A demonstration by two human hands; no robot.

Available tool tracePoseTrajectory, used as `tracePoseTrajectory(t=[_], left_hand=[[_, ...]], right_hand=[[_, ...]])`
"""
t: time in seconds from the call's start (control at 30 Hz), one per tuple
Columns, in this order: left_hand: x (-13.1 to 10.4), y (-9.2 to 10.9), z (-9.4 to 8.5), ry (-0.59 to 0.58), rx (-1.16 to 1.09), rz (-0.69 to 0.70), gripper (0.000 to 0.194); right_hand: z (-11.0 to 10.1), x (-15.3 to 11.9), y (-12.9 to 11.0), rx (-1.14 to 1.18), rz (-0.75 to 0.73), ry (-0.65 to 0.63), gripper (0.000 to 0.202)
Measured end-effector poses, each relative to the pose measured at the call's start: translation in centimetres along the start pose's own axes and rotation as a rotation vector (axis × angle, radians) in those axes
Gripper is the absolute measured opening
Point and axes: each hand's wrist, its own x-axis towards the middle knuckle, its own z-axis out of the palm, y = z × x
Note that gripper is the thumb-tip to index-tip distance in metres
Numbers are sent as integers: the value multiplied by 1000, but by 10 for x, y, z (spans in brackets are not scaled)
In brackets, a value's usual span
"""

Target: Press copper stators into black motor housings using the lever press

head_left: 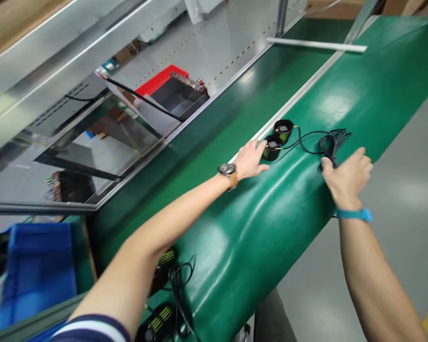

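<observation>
Two round black devices stand side by side on the green mat, a farther one [283, 130] and a nearer one [272, 147]. My left hand [250, 159], with a watch on the wrist, reaches to the nearer device, its fingers apart and the fingertips at the device's left side. A black cable runs right from the devices to a looped bundle [331, 142]. Beside the near end of that bundle is my right hand [348, 176], wearing a blue wristband, its thumb and fingers spread. Whether the thumb touches the cable is hard to tell.
More black devices [160, 323] with coiled cables lie on the green mat [217, 247] near my left arm. A blue bin [39, 270] is at the lower left. A metal frame and a red bin [160, 80] are beyond the mat. A white strip [317, 45] crosses the far end.
</observation>
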Motion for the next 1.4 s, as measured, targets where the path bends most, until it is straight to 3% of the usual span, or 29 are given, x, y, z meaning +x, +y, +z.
tracePoseTrajectory(t=[0.1,0.2,0.3,0.4,0.47,0.57,0.77,0.97,1.07,1.17,1.23,1.33,1.4], left_hand=[[-125,-48,-20,-203,-17,-16,63],[-262,-90,-29,-353,-18,-105,57],[-379,-116,-26,-481,-47,-184,61],[-459,-127,-12,-511,5,-226,72],[-489,-129,1,-484,97,-261,73],[-506,-131,21,-481,170,-297,61],[-504,-137,41,-482,159,-316,52],[-503,-131,51,-415,124,-332,35],[-497,-118,62,-385,100,-338,39],[-482,-104,70,-346,73,-338,44],[-467,-93,73,-316,39,-338,46],[-436,-75,73,-275,-20,-324,52],[-410,-60,71,-270,-50,-300,56]], right_hand=[[-4,-123,-5,226,-139,-8,61],[3,-292,-27,470,-399,-233,50],[12,-456,-54,551,-516,-428,39],[13,-568,-74,554,-530,-636,55],[11,-606,-82,471,-509,-697,61],[7,-619,-96,244,-430,-748,63],[4,-598,-118,61,-306,-836,47],[14,-581,-98,119,-157,-810,44],[13,-574,-81,170,-79,-782,43],[11,-568,-66,248,-33,-730,46],[11,-562,-57,435,66,-651,47],[16,-549,-43,764,266,-568,44],[20,-536,-35,861,340,-589,42]])
